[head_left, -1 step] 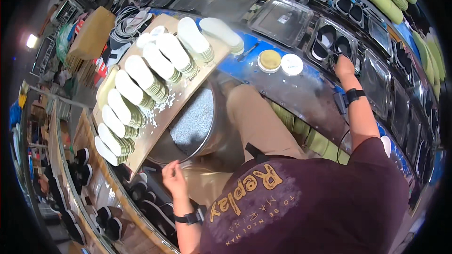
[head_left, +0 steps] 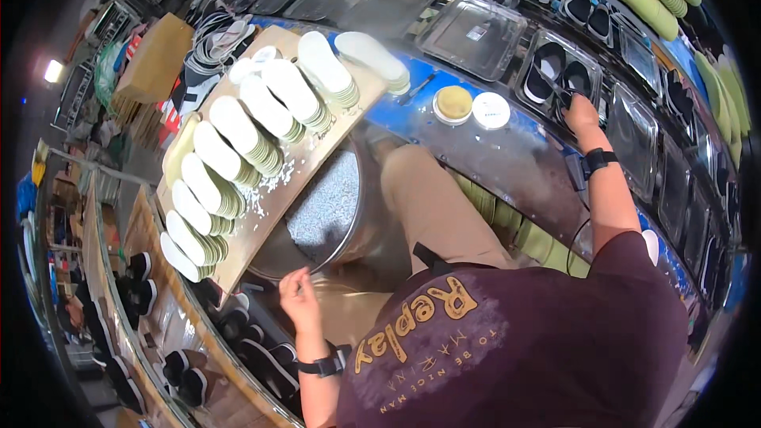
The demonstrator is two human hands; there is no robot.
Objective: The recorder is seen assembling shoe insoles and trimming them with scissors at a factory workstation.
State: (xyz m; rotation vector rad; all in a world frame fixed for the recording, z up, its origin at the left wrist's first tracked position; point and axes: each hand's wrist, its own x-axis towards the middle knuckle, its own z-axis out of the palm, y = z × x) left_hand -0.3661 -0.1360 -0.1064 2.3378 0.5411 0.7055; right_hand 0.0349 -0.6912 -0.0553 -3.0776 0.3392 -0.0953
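My right hand [head_left: 581, 113] reaches to the far right, its fingers closed at the near end of a black slip-on shoe [head_left: 572, 78]. Beside that shoe lies its mate [head_left: 546, 71], black with a white sole edge. Both rest in a clear plastic tray [head_left: 525, 101]. My left hand [head_left: 300, 297] hovers near the rim of a round metal drum [head_left: 346, 244], apart from it. Its fingers are loosely bent, with nothing visible between them. Fingertips of my right hand are partly hidden by the shoe.
White insoles [head_left: 233, 121] stand in several stacks on a slanted wooden board [head_left: 305, 160], with white scraps. A tub of yellowish paste [head_left: 454, 103], a white lid [head_left: 491, 110] and a brush [head_left: 420, 87] lie on the blue-edged bench. More trays run behind; black shoes [head_left: 178, 366] fill racks at lower left.
My left hand has shifted slightly to the right and turned a little. My right hand stays at the shoe, its wrist barely moved.
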